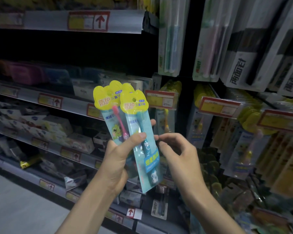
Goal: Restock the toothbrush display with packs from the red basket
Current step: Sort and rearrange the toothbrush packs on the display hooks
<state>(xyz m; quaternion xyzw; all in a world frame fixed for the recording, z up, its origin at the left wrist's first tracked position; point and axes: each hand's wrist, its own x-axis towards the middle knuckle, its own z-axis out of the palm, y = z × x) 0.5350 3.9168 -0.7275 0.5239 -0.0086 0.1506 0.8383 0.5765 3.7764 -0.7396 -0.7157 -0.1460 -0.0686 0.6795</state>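
My left hand (pixel 116 159) grips two children's toothbrush packs with yellow paw-shaped tops, fanned out upright. The back pack (pixel 108 112) holds a pink brush. A teal brush shows in the front pack (pixel 140 132). My right hand (pixel 178 152) is just to the right of the front pack, fingers curled and apart, fingertips at the pack's edge without a clear grip. The toothbrush display (pixel 201 119) hangs on pegs to the right, with matching yellow-topped packs (pixel 250 117) in rows. The red basket is out of sight.
Adult toothbrush packs (pixel 169 39) hang higher up on the right. To the left run shelves with boxed toothpaste (pixel 46 127) and red-framed price tags (pixel 89 20). A pale floor (pixel 15 208) shows at the lower left.
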